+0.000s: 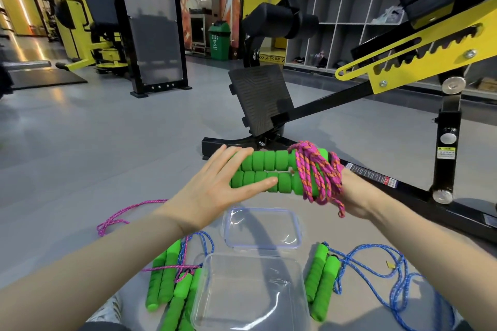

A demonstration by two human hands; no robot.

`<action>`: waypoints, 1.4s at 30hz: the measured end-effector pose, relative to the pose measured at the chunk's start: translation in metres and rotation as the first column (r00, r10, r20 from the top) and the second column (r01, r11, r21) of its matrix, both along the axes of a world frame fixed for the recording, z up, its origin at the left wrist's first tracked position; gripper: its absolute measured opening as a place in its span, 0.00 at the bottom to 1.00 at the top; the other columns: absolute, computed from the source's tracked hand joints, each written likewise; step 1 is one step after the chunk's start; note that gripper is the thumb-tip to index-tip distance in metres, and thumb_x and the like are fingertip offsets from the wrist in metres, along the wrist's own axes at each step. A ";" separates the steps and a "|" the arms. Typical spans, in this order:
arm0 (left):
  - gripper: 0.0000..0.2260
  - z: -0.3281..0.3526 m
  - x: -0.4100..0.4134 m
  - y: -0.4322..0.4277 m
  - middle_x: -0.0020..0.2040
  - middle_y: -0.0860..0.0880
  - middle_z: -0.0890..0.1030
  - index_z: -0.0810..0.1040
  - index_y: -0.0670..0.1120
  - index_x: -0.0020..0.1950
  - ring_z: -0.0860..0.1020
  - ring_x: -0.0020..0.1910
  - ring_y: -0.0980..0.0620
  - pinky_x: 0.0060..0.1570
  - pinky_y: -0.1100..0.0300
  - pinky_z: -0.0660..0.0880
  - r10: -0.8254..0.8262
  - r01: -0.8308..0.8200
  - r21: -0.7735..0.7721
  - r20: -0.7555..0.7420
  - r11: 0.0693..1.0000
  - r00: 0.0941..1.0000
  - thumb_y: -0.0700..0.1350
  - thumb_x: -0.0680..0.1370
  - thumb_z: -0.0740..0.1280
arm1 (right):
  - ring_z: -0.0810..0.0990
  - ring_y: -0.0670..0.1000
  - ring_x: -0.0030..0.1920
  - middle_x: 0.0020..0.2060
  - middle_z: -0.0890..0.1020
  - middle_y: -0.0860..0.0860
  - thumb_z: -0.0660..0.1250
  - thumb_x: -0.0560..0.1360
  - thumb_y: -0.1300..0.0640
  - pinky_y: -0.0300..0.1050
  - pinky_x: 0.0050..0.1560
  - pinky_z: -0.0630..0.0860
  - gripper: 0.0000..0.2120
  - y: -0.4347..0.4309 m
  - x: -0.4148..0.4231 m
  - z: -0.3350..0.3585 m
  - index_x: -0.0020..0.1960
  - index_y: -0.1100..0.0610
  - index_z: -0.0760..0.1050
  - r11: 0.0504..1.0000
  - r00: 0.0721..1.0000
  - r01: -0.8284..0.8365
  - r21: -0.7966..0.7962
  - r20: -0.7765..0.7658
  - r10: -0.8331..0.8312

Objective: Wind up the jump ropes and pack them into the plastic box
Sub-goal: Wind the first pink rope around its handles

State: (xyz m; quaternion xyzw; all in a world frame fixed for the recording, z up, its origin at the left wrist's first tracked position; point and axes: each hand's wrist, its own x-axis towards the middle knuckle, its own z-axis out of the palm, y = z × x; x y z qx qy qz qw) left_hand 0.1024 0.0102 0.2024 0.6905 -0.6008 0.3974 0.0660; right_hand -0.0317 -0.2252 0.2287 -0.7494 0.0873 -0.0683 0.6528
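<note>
Pink jump rope (269, 172) is up in the air in front of you, above the lid (298, 226). Its two green foam handles lie side by side, and the pink cord (314, 174) is wound many times around their right end. Your right hand (355, 196) grips this wound end from behind, with its fingers mostly hidden by the cord. Your left hand (215, 185) has straight, spread fingers and touches the left end of the handles, the thumb lying across the lower one. Nearer to you, the plastic box (269, 256) stands open on the floor (107, 142). A blue jump rope (322, 279) lies unwound at its right, and more ropes (166, 282) lie at its left.
</note>
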 end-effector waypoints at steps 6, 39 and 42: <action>0.41 0.001 0.008 0.002 0.62 0.32 0.70 0.63 0.52 0.73 0.67 0.59 0.36 0.61 0.44 0.66 0.067 -0.069 -0.047 -0.048 0.997 0.997 0.23 0.64 0.59 | 0.69 0.55 0.54 0.51 0.74 0.60 0.78 0.58 0.47 0.60 0.69 0.60 0.33 0.014 0.001 -0.015 0.54 0.67 0.74 0.971 1.000 -0.008 0.239 0.000 0.008; 0.37 -0.013 -0.009 -0.015 0.60 0.38 0.72 0.60 0.56 0.73 0.72 0.50 0.39 0.48 0.48 0.74 0.133 -0.191 -0.100 -0.419 0.976 0.898 0.31 0.71 0.68 | 0.69 0.48 0.53 0.41 0.77 0.43 0.73 0.70 0.55 0.37 0.55 0.67 0.07 0.063 0.020 -0.015 0.45 0.53 0.75 0.652 0.616 0.716 -0.249 0.666 -0.421; 0.36 -0.015 -0.009 -0.016 0.60 0.38 0.71 0.59 0.56 0.74 0.73 0.50 0.38 0.48 0.47 0.75 0.136 -0.196 -0.096 -0.433 0.976 0.891 0.31 0.72 0.68 | 0.70 0.47 0.52 0.40 0.75 0.39 0.70 0.72 0.50 0.50 0.54 0.69 0.07 0.059 0.021 -0.016 0.44 0.53 0.76 0.571 0.575 0.763 -0.302 0.721 -0.387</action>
